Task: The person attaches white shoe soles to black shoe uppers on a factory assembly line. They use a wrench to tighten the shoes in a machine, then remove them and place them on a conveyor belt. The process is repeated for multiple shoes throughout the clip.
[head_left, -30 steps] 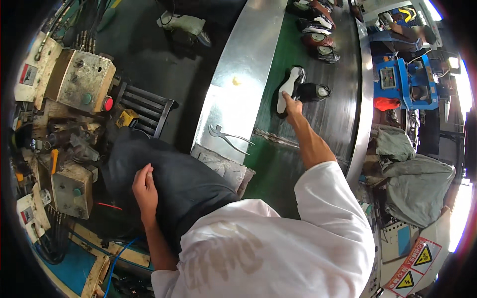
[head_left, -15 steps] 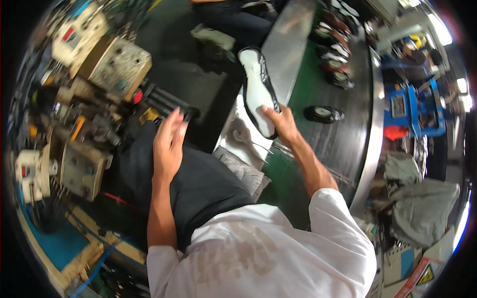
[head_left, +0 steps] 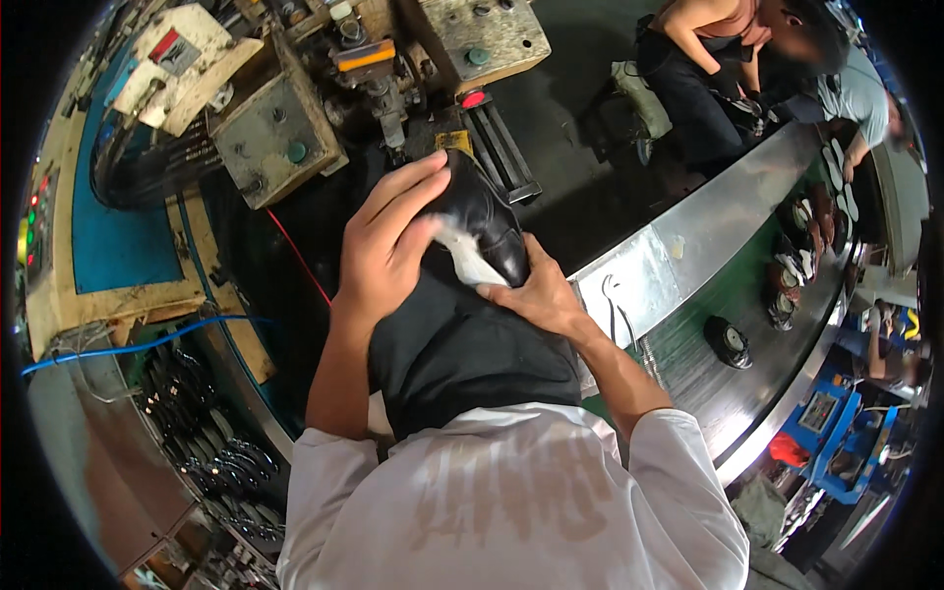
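Observation:
A black leather shoe upper [head_left: 489,214], its white underside [head_left: 466,258] partly showing, is held above my dark-trousered lap. My right hand [head_left: 543,293] grips its near end, with the thumb pressed on the white underside and the fingers along the black leather. At its other end is my left hand [head_left: 382,246], with outstretched fingers whose tips meet or overlap the shoe's edge. The left thumb side is slightly blurred, and whether that hand bears any weight cannot be made out.
Ahead stands a worn machine [head_left: 388,93] with boxy housings. To the right, a metal ledge [head_left: 688,221] carrying pincers [head_left: 618,307] borders a conveyor with a lone shoe [head_left: 728,341] and several others. A co-worker [head_left: 703,59] sits beyond. A rack of black shoes [head_left: 211,433] is at lower left.
My view has swung left toward the machine. The right hand has brought the shoe from over the metal ledge to above my lap and turned it. My left hand has come up to the shoe.

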Demonstrator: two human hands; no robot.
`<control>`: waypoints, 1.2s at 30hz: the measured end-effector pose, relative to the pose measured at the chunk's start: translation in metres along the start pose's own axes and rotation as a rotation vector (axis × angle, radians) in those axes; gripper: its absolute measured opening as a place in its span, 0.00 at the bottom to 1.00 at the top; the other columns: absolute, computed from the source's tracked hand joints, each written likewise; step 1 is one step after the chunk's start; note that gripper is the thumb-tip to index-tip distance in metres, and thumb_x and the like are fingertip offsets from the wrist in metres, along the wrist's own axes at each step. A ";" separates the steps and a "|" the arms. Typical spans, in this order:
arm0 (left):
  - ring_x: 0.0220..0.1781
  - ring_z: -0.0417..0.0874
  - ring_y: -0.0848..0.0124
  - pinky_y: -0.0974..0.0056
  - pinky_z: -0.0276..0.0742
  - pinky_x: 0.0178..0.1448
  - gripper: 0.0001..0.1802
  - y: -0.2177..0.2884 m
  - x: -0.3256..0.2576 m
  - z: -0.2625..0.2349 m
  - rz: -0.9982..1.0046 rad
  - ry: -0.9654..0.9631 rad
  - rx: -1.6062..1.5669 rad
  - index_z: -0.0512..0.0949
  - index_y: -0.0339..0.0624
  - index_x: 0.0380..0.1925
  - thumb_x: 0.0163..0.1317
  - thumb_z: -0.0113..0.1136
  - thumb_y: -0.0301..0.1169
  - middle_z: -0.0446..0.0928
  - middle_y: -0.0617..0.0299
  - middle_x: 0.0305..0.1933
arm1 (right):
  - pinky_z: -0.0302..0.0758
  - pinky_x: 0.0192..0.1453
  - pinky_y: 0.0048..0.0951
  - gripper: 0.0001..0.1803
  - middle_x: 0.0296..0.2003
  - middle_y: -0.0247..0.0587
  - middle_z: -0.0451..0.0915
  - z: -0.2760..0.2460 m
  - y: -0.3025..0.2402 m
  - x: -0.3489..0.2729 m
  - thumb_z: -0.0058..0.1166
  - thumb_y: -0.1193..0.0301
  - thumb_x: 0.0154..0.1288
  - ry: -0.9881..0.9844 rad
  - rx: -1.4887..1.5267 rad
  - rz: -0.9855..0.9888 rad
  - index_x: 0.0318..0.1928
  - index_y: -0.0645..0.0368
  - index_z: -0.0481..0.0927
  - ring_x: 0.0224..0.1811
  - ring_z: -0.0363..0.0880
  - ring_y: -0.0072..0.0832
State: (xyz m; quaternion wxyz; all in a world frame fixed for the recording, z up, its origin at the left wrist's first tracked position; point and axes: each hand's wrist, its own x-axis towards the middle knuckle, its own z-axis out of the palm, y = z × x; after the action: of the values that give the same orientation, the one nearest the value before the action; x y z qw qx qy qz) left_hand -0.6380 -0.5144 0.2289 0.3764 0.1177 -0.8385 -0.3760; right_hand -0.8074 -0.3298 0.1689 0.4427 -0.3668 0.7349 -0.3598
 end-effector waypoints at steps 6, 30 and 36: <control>0.85 0.67 0.54 0.53 0.58 0.87 0.64 0.026 -0.049 -0.013 -0.342 -0.055 -0.500 0.54 0.30 0.84 0.52 0.86 0.33 0.66 0.40 0.83 | 0.72 0.76 0.50 0.52 0.68 0.66 0.74 0.048 0.051 0.032 0.81 0.70 0.55 0.084 -0.029 -0.332 0.75 0.65 0.62 0.73 0.73 0.60; 0.67 0.83 0.64 0.54 0.78 0.72 0.44 -0.056 -0.051 -0.052 -0.945 0.227 -0.505 0.68 0.45 0.78 0.64 0.75 0.41 0.81 0.57 0.65 | 0.80 0.71 0.47 0.60 0.63 0.73 0.80 0.020 -0.037 0.054 0.80 0.55 0.58 -0.282 0.026 -0.138 0.79 0.74 0.60 0.66 0.82 0.59; 0.61 0.87 0.56 0.45 0.83 0.65 0.36 -0.118 -0.108 -0.051 -1.402 0.318 -0.712 0.73 0.46 0.74 0.70 0.71 0.46 0.81 0.53 0.64 | 0.84 0.65 0.50 0.53 0.82 0.62 0.53 0.066 -0.043 0.042 0.80 0.64 0.54 -0.347 -0.767 -0.689 0.81 0.25 0.68 0.68 0.74 0.65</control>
State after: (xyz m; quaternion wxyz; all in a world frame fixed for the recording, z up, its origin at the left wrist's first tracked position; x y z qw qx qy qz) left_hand -0.5369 -0.5721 0.1074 0.1826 0.5421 -0.3355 -0.7485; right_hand -0.7517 -0.3997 0.1661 0.2485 -0.7757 0.5667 -0.1241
